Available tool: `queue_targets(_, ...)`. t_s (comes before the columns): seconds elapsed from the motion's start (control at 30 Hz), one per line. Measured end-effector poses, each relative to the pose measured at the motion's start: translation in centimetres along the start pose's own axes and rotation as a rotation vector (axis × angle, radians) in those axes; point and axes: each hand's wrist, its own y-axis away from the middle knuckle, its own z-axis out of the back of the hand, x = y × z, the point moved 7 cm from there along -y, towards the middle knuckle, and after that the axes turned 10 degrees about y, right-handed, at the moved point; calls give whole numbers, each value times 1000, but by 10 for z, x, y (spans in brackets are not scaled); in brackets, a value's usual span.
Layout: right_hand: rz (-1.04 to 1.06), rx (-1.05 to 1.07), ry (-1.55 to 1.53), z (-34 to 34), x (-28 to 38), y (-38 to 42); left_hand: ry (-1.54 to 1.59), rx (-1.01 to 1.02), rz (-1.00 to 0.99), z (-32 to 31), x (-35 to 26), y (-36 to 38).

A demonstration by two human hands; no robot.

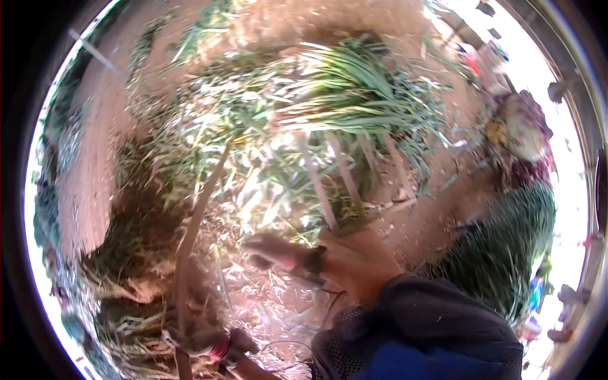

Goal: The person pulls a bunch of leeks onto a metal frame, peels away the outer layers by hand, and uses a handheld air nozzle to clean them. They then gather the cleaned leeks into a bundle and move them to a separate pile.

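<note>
My right hand (275,251), in a glove with a pink part, is at the centre. Its blurred fingers point left, slightly apart, with nothing visible between them. At the lower left, my left hand (206,345), gloved with a pink band, is beside a long brown strip (190,234) and dry stalks (126,329). Blur hides whether its fingers grip anything. Long green-stemmed plants (354,88) lie in a pile beyond both hands, over several pale slats (345,168).
Loose green and pale leaves (221,107) cover the ground ahead. A large dark green bundle (500,247) stands at the right, below a pale and purple sack (525,130). Bare brown soil (92,171) shows at the left.
</note>
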Motion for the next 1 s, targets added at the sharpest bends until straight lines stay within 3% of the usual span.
queue_targets(0.07, -83, -364, 345, 82, -55, 51, -232, -76, -141, -13, -19, 5)
queue_targets(0.1, 45, -484, 626, 141, -114, 62, -302, -94, -158, -13, -23, 15)
queue_targets(0.13, -121, -689, 579, 177, -134, 120, -327, -107, -178, -16, -26, 20)
queue_targets(0.17, -234, -743, 740, 213, -157, 170, -346, -118, -178, -17, -26, 26)
queue_targets(0.23, -501, -700, 1223, 269, -203, 268, -371, -138, -175, -17, -28, 40)
queue_targets(0.33, -862, -414, 1673, 307, -255, 394, -417, -157, -135, -19, -25, 70)
queue_targets(0.43, -773, -415, 1823, 287, -223, 463, -441, -158, -82, -37, -18, 102)
queue_targets(0.53, -738, -473, 1750, 296, -215, 483, -455, -156, -46, -69, -8, 140)
queue_targets(0.57, -737, -471, 1747, 315, -248, 487, -454, -155, -25, -81, -3, 156)
queue_targets(0.63, -377, -688, 1505, 362, -280, 477, -436, -159, 18, -104, 4, 191)
queue_targets(0.73, -444, -670, 973, 362, -178, 478, -398, -174, 128, -132, 11, 252)
queue_targets(0.77, -427, -642, 974, 372, -151, 490, -356, -174, 179, -136, 16, 273)
queue_targets(0.83, -117, -351, 2051, 372, -93, 492, -217, -174, 282, -133, 35, 309)
queue_targets(0.9, 240, -660, 1926, 437, -101, 526, -164, -252, 467, -157, 16, 329)
queue_targets(0.93, 108, -751, 1367, 481, -105, 559, -171, -341, 600, -200, -16, 324)
queue_targets(0.97, -27, -785, 804, 511, -115, 581, 57, -590, 615, -209, -28, 324)
queue_targets(1.0, -123, -892, 573, 515, -99, 609, 47, -604, 596, -182, -17, 329)
